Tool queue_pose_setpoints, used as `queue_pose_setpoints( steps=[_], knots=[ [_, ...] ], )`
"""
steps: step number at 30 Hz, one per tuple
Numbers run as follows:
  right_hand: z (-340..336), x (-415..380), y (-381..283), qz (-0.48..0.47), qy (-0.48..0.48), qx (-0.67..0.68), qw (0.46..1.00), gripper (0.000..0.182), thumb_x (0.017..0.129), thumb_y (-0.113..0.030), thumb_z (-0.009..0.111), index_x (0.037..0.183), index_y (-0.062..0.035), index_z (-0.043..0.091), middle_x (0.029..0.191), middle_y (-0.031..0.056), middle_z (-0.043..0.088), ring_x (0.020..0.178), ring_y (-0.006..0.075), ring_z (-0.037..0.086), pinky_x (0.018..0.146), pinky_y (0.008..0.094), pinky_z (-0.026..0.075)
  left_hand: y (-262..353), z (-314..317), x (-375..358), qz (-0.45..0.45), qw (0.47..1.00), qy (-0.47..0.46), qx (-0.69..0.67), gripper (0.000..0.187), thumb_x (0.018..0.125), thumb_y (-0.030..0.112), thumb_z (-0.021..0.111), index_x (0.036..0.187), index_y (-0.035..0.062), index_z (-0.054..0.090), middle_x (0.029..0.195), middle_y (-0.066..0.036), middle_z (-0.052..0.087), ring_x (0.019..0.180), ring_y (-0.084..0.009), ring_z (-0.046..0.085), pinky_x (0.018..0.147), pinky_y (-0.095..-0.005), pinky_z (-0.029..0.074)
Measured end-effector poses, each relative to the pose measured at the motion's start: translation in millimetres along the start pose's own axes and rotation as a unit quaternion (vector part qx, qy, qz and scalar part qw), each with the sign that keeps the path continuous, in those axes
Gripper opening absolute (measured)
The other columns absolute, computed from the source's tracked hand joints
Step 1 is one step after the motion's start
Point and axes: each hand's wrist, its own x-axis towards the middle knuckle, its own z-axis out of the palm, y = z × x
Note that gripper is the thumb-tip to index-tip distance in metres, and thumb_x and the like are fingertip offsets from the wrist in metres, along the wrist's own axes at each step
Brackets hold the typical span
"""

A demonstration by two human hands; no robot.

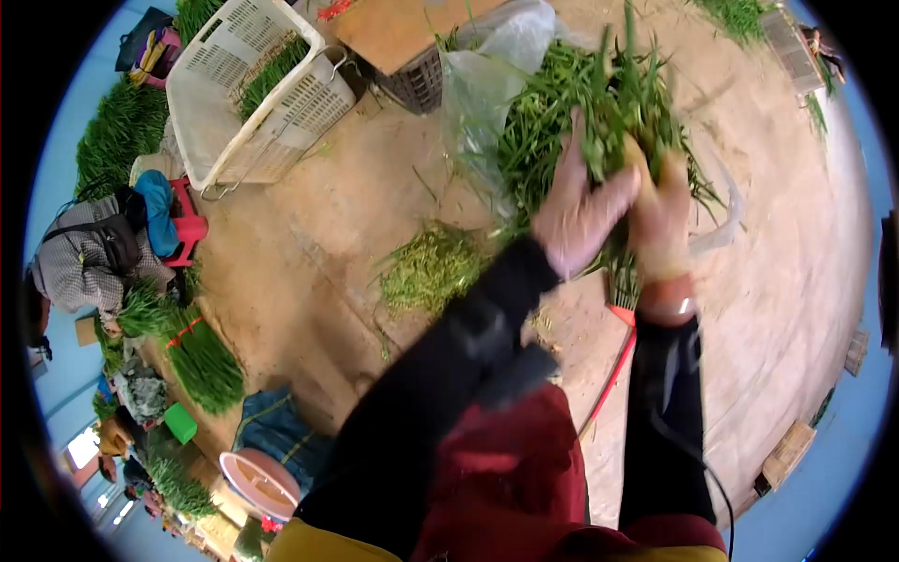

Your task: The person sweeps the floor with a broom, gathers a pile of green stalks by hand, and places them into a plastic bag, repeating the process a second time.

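My left hand [582, 208] and my right hand [658, 220] are side by side at the upper right, pressed around a clump of long green leaves [613, 108]. The left fingers lie along the leaves, and the left thumb reaches across to the right hand. Motion blurs the right hand, and leaves partly hide its fingers. Under and beside the hands spreads a heap of loose green leaves [538, 140]. A clear plastic bag [473, 98] lies against the heap's left side. Just below the hands is a broom-like tool with a red handle [613, 379].
Yellowish leaf scraps [431, 272] lie on the brown floor left of my forearms. A white plastic crate [272, 145] holds some greens, near a dark basket [412, 89] under a board. At left, a person in a checked top [89, 258] bends near a tied green bundle [204, 365].
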Motion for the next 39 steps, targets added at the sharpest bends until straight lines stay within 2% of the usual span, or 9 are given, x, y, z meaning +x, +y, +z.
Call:
queue_pose_setpoints(
  steps=[4,6,12,14,21,26,28,34,39],
  knots=[
    [-6,45,96,-0.025,0.060,-0.219,0.974,0.056,0.076,-0.034,0.061,0.122,-0.0059,0.048,0.127,0.0241,0.039,0.120,0.0330,0.037,0.098,0.0349,0.031,-16,-52,9,-0.079,0.882,0.021,0.464,0.075,0.082,0.038,0.054,0.134,-0.0038,0.019,0.136,-0.026,0.024,0.122,-0.0308,0.033,0.101,-0.0403,0.026],
    [-18,21,57,-0.038,0.055,-0.140,0.988,0.052,0.077,-0.029,0.060,0.122,-0.0064,0.048,0.131,0.0220,0.035,0.123,0.0316,0.033,0.100,0.0331,0.028,-3,-93,-31,-0.215,0.974,0.010,0.066,0.067,0.083,0.038,0.053,0.133,0.0008,0.028,0.131,-0.021,0.037,0.118,-0.0259,0.040,0.093,-0.0392,0.036],
    [-6,-127,55,0.122,0.002,0.256,0.959,0.026,0.088,-0.011,0.047,0.107,0.0035,0.056,0.061,-0.0022,0.044,0.053,0.0055,0.039,0.049,0.0180,0.032,-171,-249,-257,-0.330,0.895,0.158,0.256,0.050,0.082,0.032,0.053,0.126,0.0108,0.040,0.119,-0.006,0.045,0.112,-0.0202,0.043,0.080,-0.0460,0.044],
    [24,-174,95,0.239,-0.080,0.209,0.945,0.028,0.088,-0.018,0.050,0.110,-0.0006,0.056,0.061,-0.0021,0.047,0.050,0.0047,0.039,0.045,0.0179,0.032,-142,-213,-230,-0.534,0.727,0.433,-0.002,0.050,0.083,0.038,0.053,0.123,0.0088,0.044,0.112,-0.013,0.052,0.103,-0.0203,0.049,0.077,-0.0341,0.046],
    [119,-268,361,0.512,-0.095,0.082,0.849,0.063,0.084,-0.043,0.053,0.137,-0.0287,0.022,0.084,0.0063,0.054,0.054,0.0121,0.049,0.044,0.0237,0.041,-337,-320,-284,-0.349,0.805,0.297,0.376,0.072,0.079,0.041,0.055,0.134,0.0038,0.028,0.133,-0.023,0.033,0.127,-0.0368,0.023,0.103,-0.0383,0.022],
    [184,-243,481,0.577,0.037,0.210,0.788,0.062,0.081,-0.053,0.053,0.126,-0.0119,0.040,0.101,0.0126,0.056,0.085,0.0214,0.056,0.060,0.0318,0.046,-368,-363,-210,-0.337,0.771,0.214,0.495,0.077,0.078,0.053,0.047,0.138,0.0113,0.022,0.139,-0.025,0.020,0.131,-0.0395,0.010,0.104,-0.0483,0.012],
    [208,-237,510,0.043,-0.135,-0.332,0.932,0.058,0.084,-0.050,0.049,0.126,-0.0098,0.042,0.102,0.0126,0.056,0.085,0.0219,0.056,0.065,0.0308,0.047,-390,-351,-188,-0.357,0.772,0.210,0.482,0.080,0.076,0.061,0.044,0.138,0.0148,0.021,0.141,-0.025,0.014,0.132,-0.0393,0.006,0.102,-0.0562,0.008],
    [344,-207,359,0.218,-0.086,-0.082,0.969,0.062,0.086,-0.049,0.045,0.128,-0.0046,0.040,0.105,0.0205,0.057,0.098,0.0276,0.054,0.083,0.0311,0.042,-399,-242,-163,-0.312,0.824,0.161,0.444,0.078,0.077,0.069,0.033,0.135,0.0169,0.030,0.140,-0.025,0.014,0.130,-0.0414,0.007,0.101,-0.0564,0.015],
    [383,-221,323,0.422,-0.013,0.226,0.878,0.051,0.087,-0.039,0.051,0.115,0.0040,0.049,0.100,0.0096,0.058,0.087,0.0151,0.051,0.077,0.0255,0.042,-424,-210,-177,-0.139,0.945,0.273,0.115,0.030,0.079,0.008,0.053,0.108,0.0005,0.053,0.107,-0.017,0.052,0.097,-0.0270,0.050,0.085,-0.0334,0.039]
  ],
)
